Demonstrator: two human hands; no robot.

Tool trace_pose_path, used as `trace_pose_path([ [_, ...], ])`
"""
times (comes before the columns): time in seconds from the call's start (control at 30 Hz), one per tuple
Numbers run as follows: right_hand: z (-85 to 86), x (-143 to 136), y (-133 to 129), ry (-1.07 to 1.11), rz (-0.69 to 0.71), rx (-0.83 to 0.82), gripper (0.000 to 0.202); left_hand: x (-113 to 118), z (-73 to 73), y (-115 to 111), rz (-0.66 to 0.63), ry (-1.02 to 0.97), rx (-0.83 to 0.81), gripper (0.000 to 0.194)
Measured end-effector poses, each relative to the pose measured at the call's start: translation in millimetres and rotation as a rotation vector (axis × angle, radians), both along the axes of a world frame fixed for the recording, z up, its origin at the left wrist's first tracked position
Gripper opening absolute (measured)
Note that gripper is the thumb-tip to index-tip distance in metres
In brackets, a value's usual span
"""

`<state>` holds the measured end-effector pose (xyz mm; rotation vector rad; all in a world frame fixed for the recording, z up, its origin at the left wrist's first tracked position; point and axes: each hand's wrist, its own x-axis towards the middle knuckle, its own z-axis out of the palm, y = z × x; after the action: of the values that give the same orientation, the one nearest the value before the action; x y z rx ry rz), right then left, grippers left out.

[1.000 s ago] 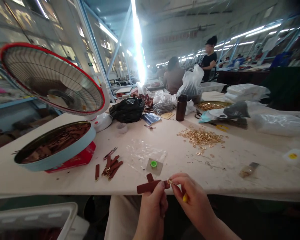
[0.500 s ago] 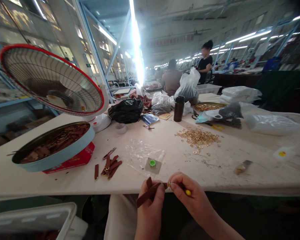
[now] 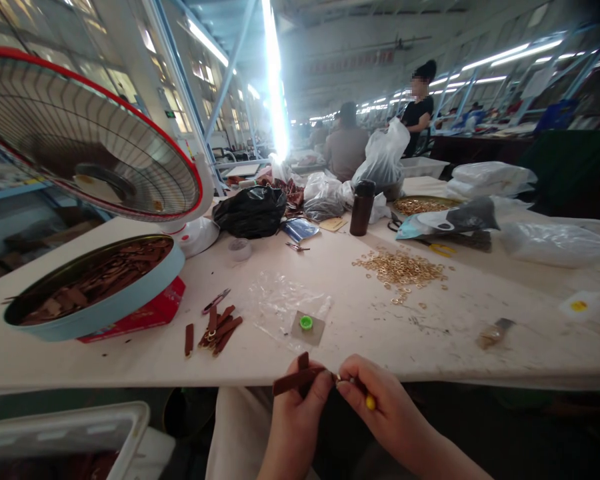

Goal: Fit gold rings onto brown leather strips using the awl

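Note:
My left hand [image 3: 305, 400] pinches brown leather strips [image 3: 294, 382] just over the table's front edge; two ends stick out and cross one another. Against the strips' right end, my right hand [image 3: 380, 390] is closed, its thumb and forefinger at a small gold ring [image 3: 337, 379]. A tool with a yellow end [image 3: 371, 402] lies in the right palm, its working part mostly hidden by fingers. Left of the hands is a small pile of strips with gold rings [image 3: 223, 328]. Loose gold rings [image 3: 400, 268] are heaped farther back.
A round tin of brown strips [image 3: 100, 310] sits tilted on a red box [image 3: 157, 313], beside a fan [image 3: 90, 147]. A green cap [image 3: 306, 323] rests on a small plate ahead of the hands. A dark bottle [image 3: 362, 208] and bags stand behind. Two people are farther off.
The long strip in my left hand has turned closer to level. The yellow tool end has shifted slightly down and left. My view has shifted a little.

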<state>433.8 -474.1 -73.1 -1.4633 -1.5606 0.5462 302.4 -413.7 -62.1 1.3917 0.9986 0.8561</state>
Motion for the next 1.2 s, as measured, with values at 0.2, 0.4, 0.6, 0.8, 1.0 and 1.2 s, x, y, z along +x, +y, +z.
trace_pose_path([
  [0.2, -6.0, 0.0, 8.2, -0.007, 0.011, -0.092, 0.014, 4.0, -8.8, 0.3, 0.012, 0.049, 0.08, 0.01],
  [0.4, -13.6, 1.4, 12.9, 0.053, 0.034, -0.145, 0.016, 2.1, -21.7, 8.9, -0.068, 0.049, 0.053, 0.012],
  [0.6, -16.3, 1.6, 17.5, 0.136, 0.026, -0.238, 0.019, -1.1, -16.2, 8.8, -0.095, 0.074, 0.037, 0.008],
  [0.8, -13.1, -5.1, 11.9, 0.19, 0.04, -0.233, 0.023, 0.3, -20.4, 4.3, 0.018, -0.041, -0.183, 0.014],
  [1.0, 5.1, 9.7, -2.3, -0.169, 0.162, 0.089, 0.009, -6.4, -5.9, 1.9, -0.175, -0.216, -0.612, 0.026],
  [1.2, 5.0, 16.6, -0.6, -0.291, 0.277, 0.223, 0.02, -4.7, -15.0, -8.4, -0.229, -0.122, -0.586, 0.038],
])
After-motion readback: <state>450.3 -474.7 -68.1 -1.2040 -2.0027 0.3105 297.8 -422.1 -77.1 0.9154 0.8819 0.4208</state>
